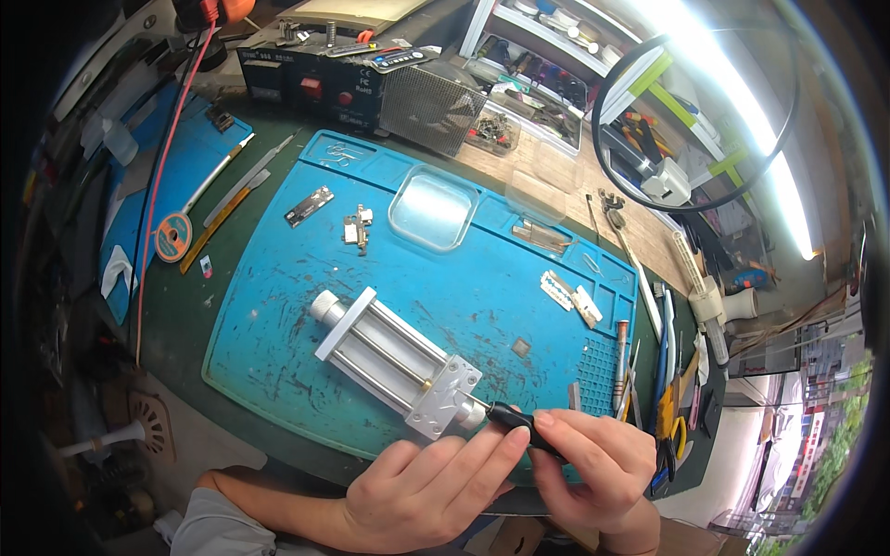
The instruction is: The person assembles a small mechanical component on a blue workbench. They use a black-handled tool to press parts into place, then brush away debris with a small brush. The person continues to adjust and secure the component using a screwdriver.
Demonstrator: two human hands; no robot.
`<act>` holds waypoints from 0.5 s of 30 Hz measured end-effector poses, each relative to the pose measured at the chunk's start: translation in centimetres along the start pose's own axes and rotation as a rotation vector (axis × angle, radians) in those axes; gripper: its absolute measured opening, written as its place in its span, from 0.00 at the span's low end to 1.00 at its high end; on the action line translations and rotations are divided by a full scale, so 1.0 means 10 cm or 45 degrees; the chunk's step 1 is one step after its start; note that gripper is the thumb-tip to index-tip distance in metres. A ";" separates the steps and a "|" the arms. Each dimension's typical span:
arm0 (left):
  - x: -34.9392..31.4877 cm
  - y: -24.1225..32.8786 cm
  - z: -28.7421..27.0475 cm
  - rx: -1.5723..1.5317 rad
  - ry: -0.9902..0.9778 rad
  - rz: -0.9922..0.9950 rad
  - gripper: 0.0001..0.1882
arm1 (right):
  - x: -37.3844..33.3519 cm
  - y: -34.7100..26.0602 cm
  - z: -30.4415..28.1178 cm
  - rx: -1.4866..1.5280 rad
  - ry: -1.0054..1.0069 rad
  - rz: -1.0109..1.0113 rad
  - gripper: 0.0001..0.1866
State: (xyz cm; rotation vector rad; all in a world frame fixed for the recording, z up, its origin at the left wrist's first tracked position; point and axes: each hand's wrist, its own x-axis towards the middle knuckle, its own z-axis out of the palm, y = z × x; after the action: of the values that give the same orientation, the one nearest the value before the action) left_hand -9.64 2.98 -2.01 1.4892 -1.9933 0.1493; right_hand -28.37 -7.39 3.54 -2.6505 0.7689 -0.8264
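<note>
Both hands meet at the lower edge: the left hand [422,491] reaches across palm down, fingers curled so its fingertips press the black handle [519,426], and the right hand [593,463] pinches the same handle from the other side. That handle's tip meets the end plate of one silver metal vise [394,357], lying diagonally on the blue mat [278,306] just above the hands. Beneath is a dark green surface [185,315] in a cluttered workshop, with shelves and a bright strip light behind. One clear plastic tray [433,208] sits on the mat, one solder spool [173,237] lies left of it, and one black power supply [311,88] stands at the back.
</note>
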 end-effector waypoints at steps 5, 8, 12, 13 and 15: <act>0.00 0.01 0.00 0.005 -0.010 -0.030 0.28 | 0.03 -0.01 -0.02 -0.009 -0.036 0.004 0.21; 0.00 0.02 0.00 0.009 -0.020 -0.037 0.28 | 0.04 -0.01 -0.01 -0.015 -0.046 0.005 0.21; 0.01 0.02 -0.01 -0.003 -0.028 -0.044 0.27 | 0.03 -0.01 0.00 -0.023 -0.051 0.006 0.21; 0.01 0.02 -0.01 -0.004 -0.025 -0.043 0.27 | 0.03 -0.01 0.00 -0.024 -0.050 0.006 0.21; 0.02 0.02 0.00 -0.005 -0.020 -0.038 0.27 | 0.03 -0.01 0.00 -0.031 -0.045 0.006 0.21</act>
State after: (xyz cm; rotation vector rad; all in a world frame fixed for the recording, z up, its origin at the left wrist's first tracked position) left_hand -9.79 2.90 -1.83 1.5214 -1.9820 0.1216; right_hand -28.18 -7.48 3.68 -2.6757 0.7810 -0.7719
